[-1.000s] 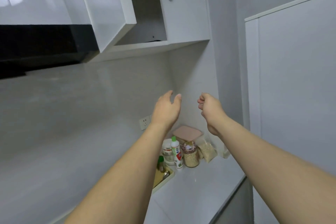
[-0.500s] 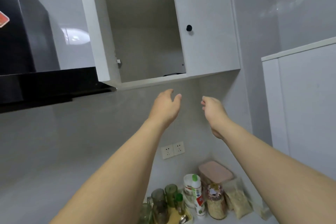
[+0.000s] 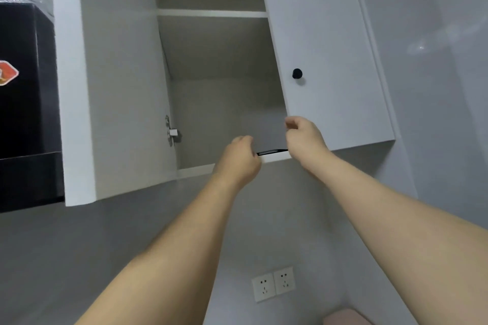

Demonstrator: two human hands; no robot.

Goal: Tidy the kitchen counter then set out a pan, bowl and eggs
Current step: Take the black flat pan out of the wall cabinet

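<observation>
A thin black edge [image 3: 272, 152], possibly a pan's rim, lies on the bottom shelf of the open wall cabinet [image 3: 221, 103]; the rest of it is hidden below the shelf's lip. My left hand [image 3: 239, 162] is raised to the shelf's front edge, fingers curled, at the black edge's left end. My right hand [image 3: 306, 137] is up at its right end, fingers curled inward, in front of the closed door's lower corner. Whether either hand grips the black thing is not visible. No bowl or eggs are in view.
The cabinet's left door [image 3: 113, 87] stands swung open towards me. The right door [image 3: 335, 60] with a black knob [image 3: 297, 73] is closed. A black range hood [image 3: 23, 103] hangs at the left. Two wall sockets [image 3: 273, 283] and a pink lid [image 3: 346, 318] sit below.
My view has tilted up from the counter to the cabinet. Both hands have risen to the bottom shelf and their fingers have curled beside the black edge.
</observation>
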